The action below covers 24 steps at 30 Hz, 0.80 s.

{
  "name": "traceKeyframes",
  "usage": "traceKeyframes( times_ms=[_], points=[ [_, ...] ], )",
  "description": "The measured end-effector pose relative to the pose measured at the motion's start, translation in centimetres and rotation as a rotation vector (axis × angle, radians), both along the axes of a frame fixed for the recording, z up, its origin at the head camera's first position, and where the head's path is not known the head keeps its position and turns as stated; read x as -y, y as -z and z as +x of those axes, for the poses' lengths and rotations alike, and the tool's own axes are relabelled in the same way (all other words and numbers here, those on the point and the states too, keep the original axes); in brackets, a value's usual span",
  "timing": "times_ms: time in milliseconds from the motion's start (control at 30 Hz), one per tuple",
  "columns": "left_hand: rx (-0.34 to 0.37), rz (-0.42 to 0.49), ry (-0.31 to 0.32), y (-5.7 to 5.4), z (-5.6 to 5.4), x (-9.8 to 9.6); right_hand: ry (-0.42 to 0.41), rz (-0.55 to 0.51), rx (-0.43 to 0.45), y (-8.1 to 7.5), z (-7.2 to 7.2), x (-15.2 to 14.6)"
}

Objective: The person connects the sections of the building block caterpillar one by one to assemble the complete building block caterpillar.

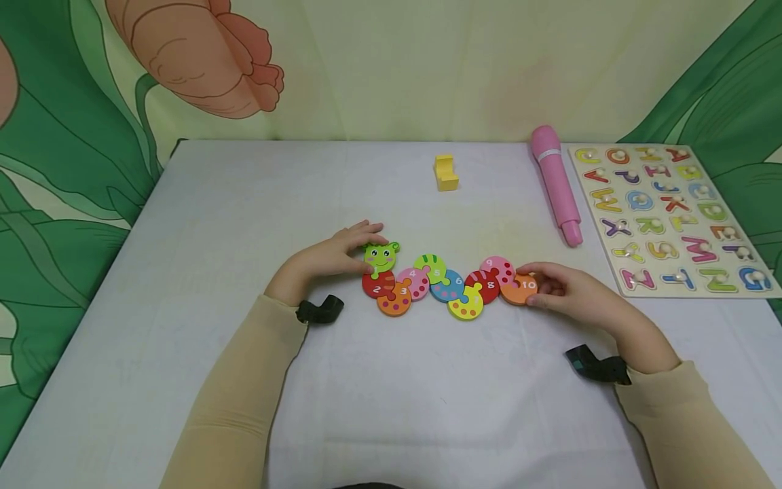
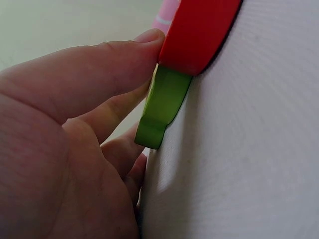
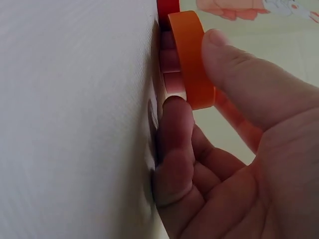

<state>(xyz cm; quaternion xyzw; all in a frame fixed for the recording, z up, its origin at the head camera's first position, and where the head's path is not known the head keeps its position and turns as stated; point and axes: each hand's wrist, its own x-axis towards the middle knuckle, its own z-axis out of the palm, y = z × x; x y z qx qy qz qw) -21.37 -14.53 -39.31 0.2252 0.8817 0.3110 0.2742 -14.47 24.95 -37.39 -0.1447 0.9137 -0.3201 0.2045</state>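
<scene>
A caterpillar number puzzle [image 1: 448, 285] of joined round wooden pieces lies in a zigzag across the table. At its left end is a green smiling head [image 1: 380, 257], joined to a red piece [image 1: 377, 284] marked 2. My left hand [image 1: 332, 255] holds this end, thumb against the red piece's edge and fingers around the head's far side. At the other end, my right hand [image 1: 571, 292] pinches the orange piece [image 3: 190, 59] marked 10 between thumb and fingers. In the right wrist view that piece stands slightly off the cloth.
Beyond the puzzle stands a small yellow block [image 1: 447, 173]. To the right lie a pink marker-shaped stick [image 1: 556, 183] and an alphabet peg board [image 1: 611, 272]. A patterned curtain [image 1: 391, 68] hangs behind the white-covered table [image 1: 214, 197].
</scene>
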Motion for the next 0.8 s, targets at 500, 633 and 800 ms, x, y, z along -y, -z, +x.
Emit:
traceKeyframes(
  times_ms=[500,633,800],
  points=[
    [0.008,0.014,-0.015,0.1,0.2,0.1,-0.036,0.044,-0.041,0.3,0.0,-0.1],
    [0.017,0.011,-0.033,-0.2,0.5,0.2,-0.027,0.028,-0.047,0.2,-0.1,0.0],
    [0.025,0.023,-0.14,-1.1,0.9,0.0,-0.039,0.033,-0.103,-0.4,-0.9,0.5]
  ],
)
